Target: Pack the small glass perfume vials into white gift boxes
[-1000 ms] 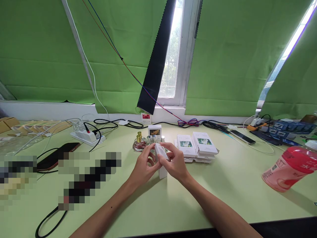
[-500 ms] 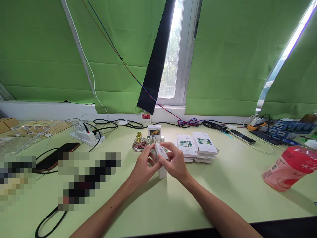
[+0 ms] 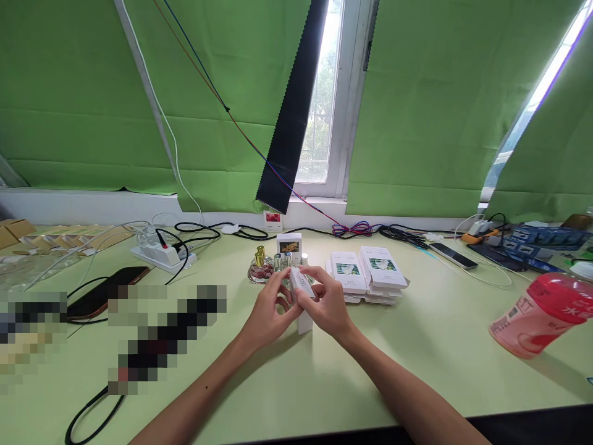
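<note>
A small white carton [image 3: 304,323] stands upright on the pale green table, its printed top facing up at me. My left hand [image 3: 270,307] grips its left side, fingers curled round the upper part. From the right, my right hand [image 3: 330,304] closes on the same carton, with thumb and forefinger at its top edge. The fingers hide much of its sides. Just behind are small glass bottles with silver caps [image 3: 288,258] and bottles with gold caps [image 3: 260,253]. A white box with a dark picture [image 3: 290,246] stands behind them.
Flattened white cartons [image 3: 382,267] lie stacked to the right of my hands. A pink bottle with a red cap [image 3: 540,315] stands far right. A phone [image 3: 453,255], a power strip [image 3: 167,254] and black cables [image 3: 403,235] lie toward the back.
</note>
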Tool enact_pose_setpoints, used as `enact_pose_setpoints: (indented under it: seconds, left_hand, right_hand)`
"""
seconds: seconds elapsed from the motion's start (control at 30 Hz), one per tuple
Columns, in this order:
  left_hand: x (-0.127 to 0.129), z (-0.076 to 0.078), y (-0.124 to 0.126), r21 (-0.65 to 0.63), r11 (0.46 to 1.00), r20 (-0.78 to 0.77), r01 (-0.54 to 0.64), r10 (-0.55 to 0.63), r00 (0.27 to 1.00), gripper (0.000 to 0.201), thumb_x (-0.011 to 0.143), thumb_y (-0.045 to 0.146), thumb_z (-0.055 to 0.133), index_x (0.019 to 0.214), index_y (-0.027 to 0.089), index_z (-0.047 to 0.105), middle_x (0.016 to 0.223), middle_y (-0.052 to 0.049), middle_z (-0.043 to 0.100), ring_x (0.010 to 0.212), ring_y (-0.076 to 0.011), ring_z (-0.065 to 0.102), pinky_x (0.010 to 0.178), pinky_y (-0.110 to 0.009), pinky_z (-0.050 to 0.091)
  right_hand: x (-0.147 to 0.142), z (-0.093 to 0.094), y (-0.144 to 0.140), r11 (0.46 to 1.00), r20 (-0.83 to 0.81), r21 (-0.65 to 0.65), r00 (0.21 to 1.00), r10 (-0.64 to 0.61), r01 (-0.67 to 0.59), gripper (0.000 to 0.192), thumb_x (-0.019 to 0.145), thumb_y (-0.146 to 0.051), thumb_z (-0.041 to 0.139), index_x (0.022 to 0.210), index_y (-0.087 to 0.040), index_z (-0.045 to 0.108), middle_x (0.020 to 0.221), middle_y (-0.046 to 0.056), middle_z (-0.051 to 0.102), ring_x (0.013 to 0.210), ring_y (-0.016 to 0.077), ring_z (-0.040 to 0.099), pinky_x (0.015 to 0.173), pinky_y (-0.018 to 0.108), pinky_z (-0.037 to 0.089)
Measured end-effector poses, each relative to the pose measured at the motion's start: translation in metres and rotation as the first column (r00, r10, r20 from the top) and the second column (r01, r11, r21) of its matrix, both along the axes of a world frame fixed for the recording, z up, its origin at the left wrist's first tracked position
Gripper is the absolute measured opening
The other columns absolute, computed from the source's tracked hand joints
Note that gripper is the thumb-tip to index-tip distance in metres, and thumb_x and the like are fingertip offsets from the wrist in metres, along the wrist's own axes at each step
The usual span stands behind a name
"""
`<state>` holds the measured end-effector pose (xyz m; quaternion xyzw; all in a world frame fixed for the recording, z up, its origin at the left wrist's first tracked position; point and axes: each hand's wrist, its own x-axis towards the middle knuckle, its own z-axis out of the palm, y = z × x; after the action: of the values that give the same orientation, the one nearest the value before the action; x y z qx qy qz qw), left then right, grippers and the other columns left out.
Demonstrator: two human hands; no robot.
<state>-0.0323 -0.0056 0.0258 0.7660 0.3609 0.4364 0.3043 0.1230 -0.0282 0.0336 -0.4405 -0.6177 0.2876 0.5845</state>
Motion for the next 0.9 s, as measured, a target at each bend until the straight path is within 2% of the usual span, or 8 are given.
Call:
enact_pose_setpoints:
  seconds: [0.43,0.9]
  left_hand:
    - [-0.0007,0.0016,-0.0009,-0.06,0.998,0.035,0.017,-0.015,0.999,0.054,0.089,0.045,0.065,0.136,0.023,0.048,0.131,-0.012,0.055,0.087,-0.0172,0.063,0.072,-0.033,0.061]
    - [-0.0013,0.0018,-0.0001,-0.053,0.998,0.038,0.038,-0.036,0.999,0.055,0.089,0.045,0.066,0.137,0.024,0.048,0.129,-0.011,0.056,0.092,-0.0188,0.064,0.074,-0.035,0.062]
  right_hand:
    - [-0.0004,0.0021,-0.0009,1.0,-0.002,0.005,1.0,0.012,-0.012,0.034,0.075,-0.031,0.065,0.107,-0.018,0.064,0.109,0.006,0.073,0.045,0.0034,0.035,0.042,0.024,0.028]
    - [0.0,0.0011,-0.0007,1.0,0.012,0.005,1.0,0.012,-0.012,0.034,0.076,-0.031,0.066,0.108,-0.019,0.064,0.108,0.005,0.073,0.045,0.004,0.035,0.042,0.024,0.03]
